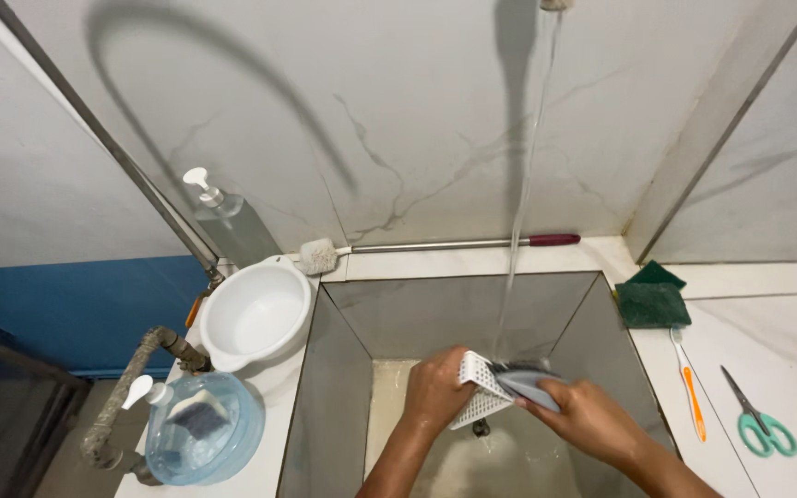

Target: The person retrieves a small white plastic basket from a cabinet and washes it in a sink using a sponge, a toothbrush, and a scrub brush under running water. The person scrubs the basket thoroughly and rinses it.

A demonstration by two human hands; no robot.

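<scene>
We are over the deep steel sink, both hands low in the basin under the stream of water that falls from above. Our left hand is closed around the left edge of a white perforated plastic piece, something like a small slotted tray or strainer insert, and holds it tilted. Our right hand grips a grey pad or cloth pressed against the upper right part of that piece; what kind of scrubber it is we cannot tell. The water lands just where the two meet.

To do this well, we judge that we should keep the white piece angled so the flow runs through its holes, work the grey pad along the rows, and turn the piece over so the hidden side gets the same care. A firm left grip matters, since wet plastic probably slips.

On the counter's left edge sit a white bowl, a clear pump bottle and a blue lidded tub. A long-handled brush lies along the back ledge. By the right edge rest green scouring pads, an orange toothbrush and green-handled scissors.
</scene>
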